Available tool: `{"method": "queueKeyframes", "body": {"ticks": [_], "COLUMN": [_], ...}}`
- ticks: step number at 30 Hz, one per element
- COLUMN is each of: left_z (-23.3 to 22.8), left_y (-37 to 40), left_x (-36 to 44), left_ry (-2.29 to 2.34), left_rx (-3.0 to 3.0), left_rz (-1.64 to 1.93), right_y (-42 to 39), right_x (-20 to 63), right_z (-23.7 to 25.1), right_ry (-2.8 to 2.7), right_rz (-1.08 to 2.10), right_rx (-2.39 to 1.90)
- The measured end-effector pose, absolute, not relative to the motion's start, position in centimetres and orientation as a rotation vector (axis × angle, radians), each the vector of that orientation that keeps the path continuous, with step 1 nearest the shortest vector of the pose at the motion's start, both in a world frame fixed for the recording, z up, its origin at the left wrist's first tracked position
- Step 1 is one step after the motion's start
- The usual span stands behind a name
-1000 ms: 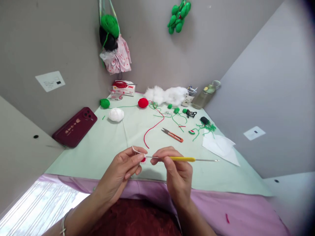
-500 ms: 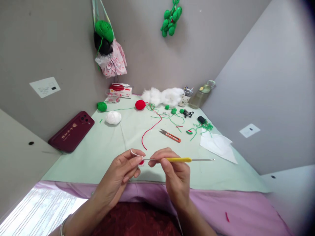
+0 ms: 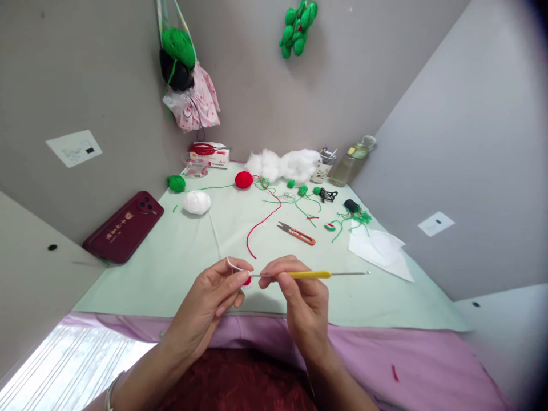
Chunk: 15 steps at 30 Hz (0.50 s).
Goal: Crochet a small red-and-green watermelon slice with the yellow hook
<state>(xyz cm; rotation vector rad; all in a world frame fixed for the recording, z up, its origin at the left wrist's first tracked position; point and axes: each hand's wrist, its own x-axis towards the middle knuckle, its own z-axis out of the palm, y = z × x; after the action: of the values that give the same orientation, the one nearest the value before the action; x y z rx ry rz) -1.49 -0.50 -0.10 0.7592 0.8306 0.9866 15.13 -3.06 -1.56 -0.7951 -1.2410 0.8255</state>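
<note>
My left hand (image 3: pixel 214 297) pinches a small red crochet piece (image 3: pixel 247 280) between thumb and fingertips, with a white yarn strand (image 3: pixel 233 265) looped over the forefinger. My right hand (image 3: pixel 299 297) is closed on the yellow-handled crochet hook (image 3: pixel 308 274), gripping it near the metal shank; the hook tip sits at or in the red piece, and I cannot tell which. Both hands hover above the near edge of the worktop (image 3: pixel 180 268), over its pale green cloth.

Risks as I judge them:
- The piece is tiny and mostly hidden by fingers. A slackened pinch would let it twist, and the hook could catch the wrong loop or split the strand.
- The white strand runs back towards the white yarn ball (image 3: pixel 197 202) at the left rear. A snag there would tighten the loop on my finger.
- A loose red yarn tail (image 3: pixel 261 225) lies mid-worktop, trailing from the red yarn ball (image 3: pixel 244 179); it could be dragged into the work.
- The orange-handled snips (image 3: pixel 297 233) lie just beyond my right hand, blades exposed; a careless reach could nick yarn or skin.
</note>
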Motion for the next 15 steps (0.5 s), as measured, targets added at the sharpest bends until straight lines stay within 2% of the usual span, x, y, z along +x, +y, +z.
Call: {"method": "queueKeyframes", "body": {"ticks": [5, 15], "left_z": [0.0, -0.1], "left_y": [-0.6, -1.0], "left_x": [-1.5, -1.5], "left_ry": [0.860, 0.830], "left_rx": [0.822, 0.836], "left_rz": [0.986, 0.984], "right_y": [-2.5, -2.0], "right_x": [14.7, 14.0], "right_z": [-1.9, -1.5], "right_ry": [-1.017, -0.900], "right_rz": [1.095, 1.120], "right_rx": [-0.703, -0.669]}}
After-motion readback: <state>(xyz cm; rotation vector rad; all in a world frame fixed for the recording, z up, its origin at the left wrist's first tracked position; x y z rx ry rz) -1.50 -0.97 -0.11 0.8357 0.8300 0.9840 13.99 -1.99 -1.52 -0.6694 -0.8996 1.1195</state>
